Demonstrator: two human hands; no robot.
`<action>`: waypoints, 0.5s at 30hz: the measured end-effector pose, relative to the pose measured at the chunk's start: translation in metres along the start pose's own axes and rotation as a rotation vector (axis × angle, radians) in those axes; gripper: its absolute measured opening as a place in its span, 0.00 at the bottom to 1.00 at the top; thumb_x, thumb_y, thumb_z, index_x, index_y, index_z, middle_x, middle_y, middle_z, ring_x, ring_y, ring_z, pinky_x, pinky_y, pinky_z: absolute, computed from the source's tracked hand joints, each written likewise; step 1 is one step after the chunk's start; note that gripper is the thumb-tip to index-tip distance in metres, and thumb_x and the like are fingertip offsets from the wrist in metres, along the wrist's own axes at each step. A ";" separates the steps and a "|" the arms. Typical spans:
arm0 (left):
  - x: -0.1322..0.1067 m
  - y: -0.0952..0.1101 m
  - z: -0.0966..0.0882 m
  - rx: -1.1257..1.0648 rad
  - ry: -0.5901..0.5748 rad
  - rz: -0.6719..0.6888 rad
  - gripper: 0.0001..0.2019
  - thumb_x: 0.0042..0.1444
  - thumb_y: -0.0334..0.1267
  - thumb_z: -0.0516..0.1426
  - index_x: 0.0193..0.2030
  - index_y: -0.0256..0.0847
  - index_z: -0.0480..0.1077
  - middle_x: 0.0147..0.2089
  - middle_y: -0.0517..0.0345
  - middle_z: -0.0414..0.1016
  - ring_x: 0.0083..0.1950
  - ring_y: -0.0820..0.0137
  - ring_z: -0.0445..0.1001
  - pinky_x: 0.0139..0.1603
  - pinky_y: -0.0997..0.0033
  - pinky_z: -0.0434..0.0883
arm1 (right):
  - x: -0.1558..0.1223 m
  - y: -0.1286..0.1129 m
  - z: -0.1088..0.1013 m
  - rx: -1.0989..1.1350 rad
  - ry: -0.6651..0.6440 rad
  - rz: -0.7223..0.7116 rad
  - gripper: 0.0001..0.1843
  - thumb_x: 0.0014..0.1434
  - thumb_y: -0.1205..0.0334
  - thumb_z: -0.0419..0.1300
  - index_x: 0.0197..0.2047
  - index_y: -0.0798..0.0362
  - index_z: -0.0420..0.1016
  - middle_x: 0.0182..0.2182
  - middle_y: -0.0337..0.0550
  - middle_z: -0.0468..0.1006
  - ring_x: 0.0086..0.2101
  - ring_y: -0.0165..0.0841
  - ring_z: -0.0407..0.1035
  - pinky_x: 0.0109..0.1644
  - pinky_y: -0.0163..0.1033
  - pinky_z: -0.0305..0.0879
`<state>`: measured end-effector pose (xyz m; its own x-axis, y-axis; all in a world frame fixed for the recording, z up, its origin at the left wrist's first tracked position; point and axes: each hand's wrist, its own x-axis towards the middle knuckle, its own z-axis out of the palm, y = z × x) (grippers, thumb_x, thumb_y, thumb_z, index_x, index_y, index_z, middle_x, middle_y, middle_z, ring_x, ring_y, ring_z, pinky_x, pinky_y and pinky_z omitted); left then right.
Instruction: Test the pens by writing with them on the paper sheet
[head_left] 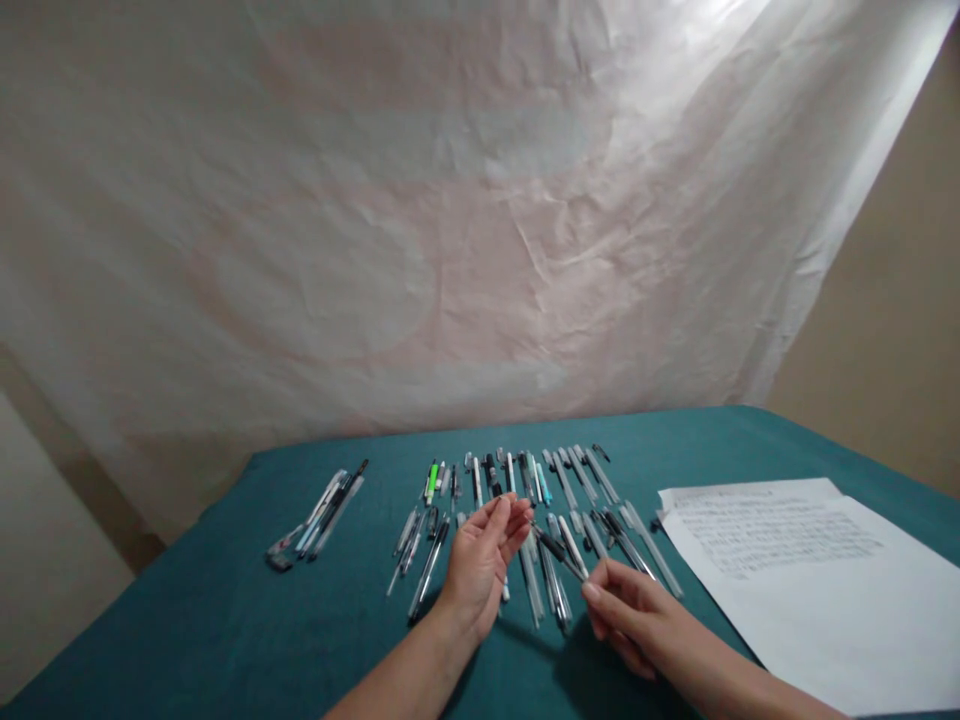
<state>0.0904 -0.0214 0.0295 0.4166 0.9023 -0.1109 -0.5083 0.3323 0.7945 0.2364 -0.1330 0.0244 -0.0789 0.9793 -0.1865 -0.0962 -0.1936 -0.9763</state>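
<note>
My right hand [626, 615] pinches a pen [556, 550] between thumb and fingers, its dark end pointing up and left toward my other hand. My left hand [480, 565] is raised above the table with thumb and fingertips together; whatever is in them, if anything, is too small to make out. Below and behind both hands lie rows of pens, among them a bright green highlighter [432, 482], a light blue pen [543, 484] and a clear pen [651, 548]. My left hand hides part of the rows.
A separate bundle of pens [330, 515] lies to the left on the teal tablecloth [225, 600]. Sheets of paper [840, 600] with handwriting lie at the right, close to my right forearm. A pale wrinkled sheet [480, 220] hangs behind the table.
</note>
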 end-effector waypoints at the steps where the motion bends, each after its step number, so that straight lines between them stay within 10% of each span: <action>1: 0.000 0.000 0.000 -0.006 -0.005 0.005 0.10 0.49 0.37 0.58 0.37 0.35 0.71 0.41 0.50 0.74 0.42 0.70 0.72 0.44 0.72 0.67 | 0.000 -0.001 0.000 0.005 0.014 -0.002 0.18 0.55 0.46 0.50 0.29 0.54 0.60 0.21 0.33 0.63 0.14 0.18 0.49 0.16 0.27 0.41; 11: -0.028 -0.015 0.015 0.148 -0.306 -0.052 0.09 0.50 0.36 0.56 0.35 0.33 0.73 0.49 0.45 0.69 0.51 0.62 0.66 0.54 0.62 0.60 | 0.004 0.005 0.002 -0.094 0.048 -0.006 0.19 0.57 0.46 0.47 0.28 0.55 0.60 0.21 0.35 0.65 0.16 0.20 0.54 0.16 0.27 0.48; 15: -0.026 -0.013 0.014 0.149 -0.259 -0.046 0.10 0.50 0.37 0.57 0.36 0.33 0.73 0.47 0.45 0.70 0.46 0.64 0.69 0.52 0.60 0.62 | 0.005 -0.007 -0.003 -0.391 0.160 -0.236 0.14 0.56 0.51 0.51 0.33 0.54 0.65 0.25 0.39 0.67 0.25 0.27 0.62 0.26 0.31 0.59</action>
<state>0.0971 -0.0536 0.0304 0.6246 0.7809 -0.0086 -0.3759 0.3103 0.8731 0.2393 -0.1270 0.0301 0.0572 0.9965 0.0608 0.2892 0.0417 -0.9564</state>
